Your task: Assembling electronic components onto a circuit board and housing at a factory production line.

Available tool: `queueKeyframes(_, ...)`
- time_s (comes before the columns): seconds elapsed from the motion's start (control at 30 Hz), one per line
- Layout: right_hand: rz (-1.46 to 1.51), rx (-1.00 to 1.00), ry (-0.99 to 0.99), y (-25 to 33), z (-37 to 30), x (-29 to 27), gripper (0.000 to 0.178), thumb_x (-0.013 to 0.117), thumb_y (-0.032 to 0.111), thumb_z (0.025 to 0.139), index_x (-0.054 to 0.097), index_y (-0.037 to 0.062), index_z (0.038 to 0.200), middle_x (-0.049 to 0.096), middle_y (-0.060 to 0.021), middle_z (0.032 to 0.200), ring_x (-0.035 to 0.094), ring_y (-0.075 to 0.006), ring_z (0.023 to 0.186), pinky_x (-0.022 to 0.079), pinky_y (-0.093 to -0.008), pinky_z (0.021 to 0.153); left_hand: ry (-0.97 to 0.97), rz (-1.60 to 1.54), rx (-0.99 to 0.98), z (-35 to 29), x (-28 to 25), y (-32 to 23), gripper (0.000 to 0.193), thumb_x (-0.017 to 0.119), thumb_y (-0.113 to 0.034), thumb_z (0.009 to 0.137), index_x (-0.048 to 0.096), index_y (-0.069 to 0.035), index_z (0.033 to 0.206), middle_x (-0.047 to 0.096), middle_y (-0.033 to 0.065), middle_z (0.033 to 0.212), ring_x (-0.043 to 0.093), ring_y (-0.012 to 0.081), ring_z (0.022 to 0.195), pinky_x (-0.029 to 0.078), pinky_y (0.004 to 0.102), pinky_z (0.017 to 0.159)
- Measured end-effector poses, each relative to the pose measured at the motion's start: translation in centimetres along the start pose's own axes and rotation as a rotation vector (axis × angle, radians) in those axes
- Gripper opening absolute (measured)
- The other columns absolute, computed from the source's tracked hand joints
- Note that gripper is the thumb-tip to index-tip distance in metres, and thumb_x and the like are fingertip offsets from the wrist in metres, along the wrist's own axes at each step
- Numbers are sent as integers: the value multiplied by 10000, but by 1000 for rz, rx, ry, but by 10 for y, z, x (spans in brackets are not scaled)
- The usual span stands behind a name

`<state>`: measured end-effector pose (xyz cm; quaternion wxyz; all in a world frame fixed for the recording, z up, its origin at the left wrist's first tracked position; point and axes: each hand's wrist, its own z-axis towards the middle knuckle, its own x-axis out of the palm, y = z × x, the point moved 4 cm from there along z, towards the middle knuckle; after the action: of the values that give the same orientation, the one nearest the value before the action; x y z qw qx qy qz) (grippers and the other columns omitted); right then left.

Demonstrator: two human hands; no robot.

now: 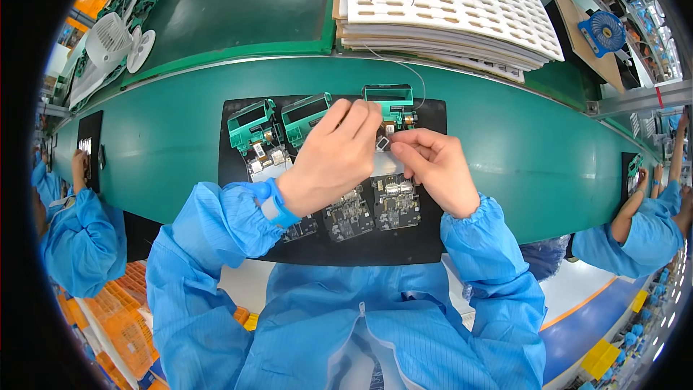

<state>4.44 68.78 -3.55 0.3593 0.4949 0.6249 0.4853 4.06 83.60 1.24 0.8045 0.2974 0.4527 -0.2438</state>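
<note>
On a black mat (249,166) lie three green plastic housings, a left one (251,124), a middle one (302,117) and a right one (388,98), with circuit boards (397,202) below them. My left hand (336,155) reaches over the middle boards, its fingers pressed together beside the right housing; what they hold, if anything, is hidden. Thumb and forefinger of my right hand (435,167) pinch the edge of a small square part (383,144), black-rimmed with a pale centre, just below that housing. A blue wrist strap (276,207) circles my left wrist.
Beyond the green table (520,144), white foam trays (462,0) with wired parts stand stacked on a raised shelf. A white fan (108,42) stands far left, a blue fan (603,32) far right. Co-workers in blue sleeves (86,238) work at both sides.
</note>
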Motion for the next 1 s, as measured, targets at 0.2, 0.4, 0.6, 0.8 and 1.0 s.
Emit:
queueKeyframes(0.2,44,-73,51,15,-6,-2,350,622,16,871,560,-5,1215,578,4,772,514,-50,600,424,-186,533,-42,-34,-2,-2,6,3,433,609,-54,661,612,76,1074,570,124,1022,558,249,969,451,345,866)
queueKeyframes(0.4,174,-100,178,28,-16,11,318,618,10,872,574,23,1187,578,7,793,508,-37,614,400,-174,530,-91,-341,-150,-10,3,22,461,639,20,657,625,-18,1116,554,109,1090,553,284,999,441,386,846)
queueKeyframes(0.6,214,-135,138,33,-14,15,238,610,38,890,594,32,1127,608,-1,835,512,-35,613,393,-168,527,-107,-1022,-418,-21,-26,30,366,631,50,789,596,-5,1149,601,136,1022,615,257,866,502,332,723)
queueKeyframes(0.8,202,-201,175,60,-3,44,175,615,43,891,613,10,1063,636,-23,877,532,-43,634,418,-175,535,-181,-1384,-693,-39,-32,57,172,619,12,862,671,1,1025,624,50,877,600,113,801,479,228,712)
queueKeyframes(1.0,-251,-437,47,67,17,73,124,652,29,827,639,5,948,624,-80,779,597,-139,645,472,-270,558,-289,-1299,-910,-61,-29,79,102,638,3,856,645,26,955,656,48,934,623,98,880,505,238,743)
